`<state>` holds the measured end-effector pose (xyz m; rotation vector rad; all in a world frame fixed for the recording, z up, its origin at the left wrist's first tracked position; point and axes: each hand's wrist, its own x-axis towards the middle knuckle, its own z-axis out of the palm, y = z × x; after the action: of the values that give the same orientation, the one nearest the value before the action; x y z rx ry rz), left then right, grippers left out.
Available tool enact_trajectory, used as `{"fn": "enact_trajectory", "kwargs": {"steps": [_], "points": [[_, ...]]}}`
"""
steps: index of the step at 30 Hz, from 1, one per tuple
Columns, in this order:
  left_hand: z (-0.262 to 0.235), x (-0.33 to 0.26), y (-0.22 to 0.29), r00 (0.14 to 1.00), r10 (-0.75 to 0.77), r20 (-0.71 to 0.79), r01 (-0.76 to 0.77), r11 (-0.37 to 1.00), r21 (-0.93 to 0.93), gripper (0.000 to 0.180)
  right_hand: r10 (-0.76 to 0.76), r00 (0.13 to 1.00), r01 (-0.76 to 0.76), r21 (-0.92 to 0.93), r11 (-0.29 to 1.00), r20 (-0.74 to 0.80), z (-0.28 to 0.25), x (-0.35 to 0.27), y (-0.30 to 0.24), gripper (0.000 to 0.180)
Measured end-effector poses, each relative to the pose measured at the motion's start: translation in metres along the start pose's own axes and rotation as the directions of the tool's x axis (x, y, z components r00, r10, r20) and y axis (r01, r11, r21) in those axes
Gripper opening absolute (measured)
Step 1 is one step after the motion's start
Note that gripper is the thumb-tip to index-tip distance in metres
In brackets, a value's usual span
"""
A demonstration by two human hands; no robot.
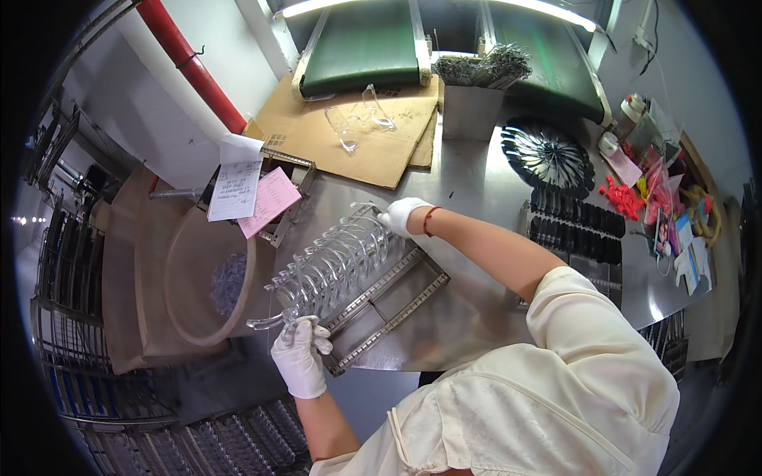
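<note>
A notched metal rack (397, 297) lies tilted across the steel table, with a row of clear plastic eyeglass frames (337, 266) standing along its left side. The slots on its right side hold none. My left hand (300, 357), in a white glove, is closed at the near end of the row, next to the lowest clear frame. At the far end my right hand (405, 216), also gloved, grips the rack's end with its fingers bent. The palms hide exactly where the fingers touch. Two clear frames (361, 119) rest on a flat cardboard sheet (397, 151) beyond.
Green conveyor belts (361, 51) end at the table's back. A metal bin (472, 111) of wire pieces stands there. To the right are a fan of black pieces (548, 155), a rack of black parts (575, 226) and red bits (623, 198). White and pink papers (270, 202) lie left, above a tub (171, 270).
</note>
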<state>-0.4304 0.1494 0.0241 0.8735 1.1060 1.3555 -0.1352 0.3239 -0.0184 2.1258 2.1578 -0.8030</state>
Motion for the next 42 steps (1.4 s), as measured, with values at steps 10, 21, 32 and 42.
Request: {"fn": "enact_trajectory", "kwargs": {"steps": [10,21,32,42], "points": [[0.018,-0.013,-0.001,0.877,0.093,0.471,-0.376,0.743,0.553,0.033,-0.627,0.744,0.616,0.603,0.508,-0.232,-0.003,-0.137,-0.046,0.022],[-0.118,0.03,0.101,0.793,0.419,-0.442,-0.59,0.707,-0.39,0.047,-0.441,0.894,0.37,0.424,0.827,0.08,0.073,-0.163,-0.095,0.039],[-0.093,-0.024,0.004,0.933,0.107,-0.343,-0.116,0.993,-0.005,0.046,-0.34,0.888,0.385,-0.092,0.919,0.31,0.091,-0.153,-0.166,0.053],[-0.048,-0.015,-0.027,0.913,-0.011,0.408,-0.067,0.982,0.177,0.064,-0.173,0.944,0.329,0.774,0.54,-0.281,-0.037,0.023,-0.069,0.025]]}}
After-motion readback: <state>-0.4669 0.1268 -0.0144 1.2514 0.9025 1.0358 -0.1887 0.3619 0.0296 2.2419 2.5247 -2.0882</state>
